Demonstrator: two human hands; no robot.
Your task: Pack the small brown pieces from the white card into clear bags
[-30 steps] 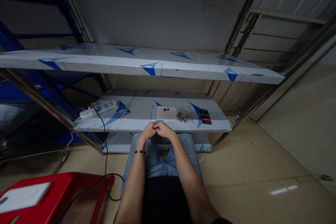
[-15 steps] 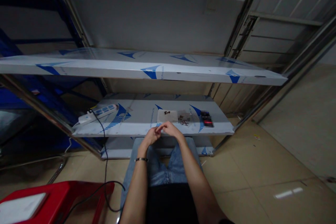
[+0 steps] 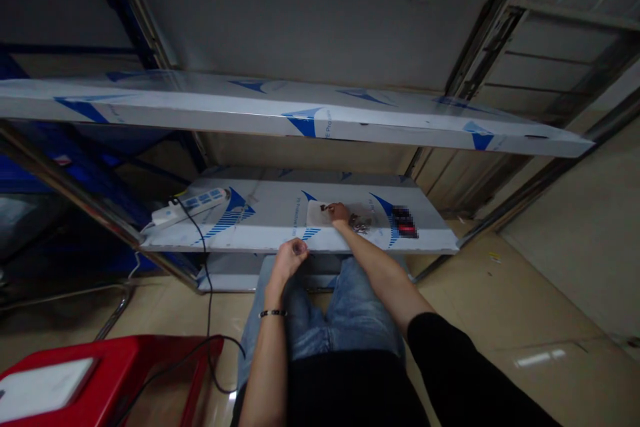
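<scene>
My right hand point(image 3: 339, 213) reaches over a white sheet point(image 3: 316, 219) on the lower shelf. Its fingers are pinched together at some small dark pieces point(image 3: 323, 207); whether one is between the fingertips cannot be made out. Just beyond the shelf's front edge, above my lap, my left hand point(image 3: 290, 259) is curled, thumb and fingers drawn together. Anything inside it is too small to name. Right of the sheet lies a clear plastic bag point(image 3: 370, 217) with small shiny metal parts point(image 3: 359, 225), partly behind my right wrist.
A blurred-out black and red item point(image 3: 405, 223) lies at the right of the lower shelf point(image 3: 270, 213). A white power strip point(image 3: 193, 205) with a black cable sits at its left. The upper shelf point(image 3: 240, 113) overhangs. A red stool point(image 3: 125, 360) bearing a white box point(image 3: 45, 387) stands lower left.
My hands were together at the shelf's front edge. The right has moved forward to the dark pieces on the sheet; the left has stayed near the edge. The view has tilted slightly.
</scene>
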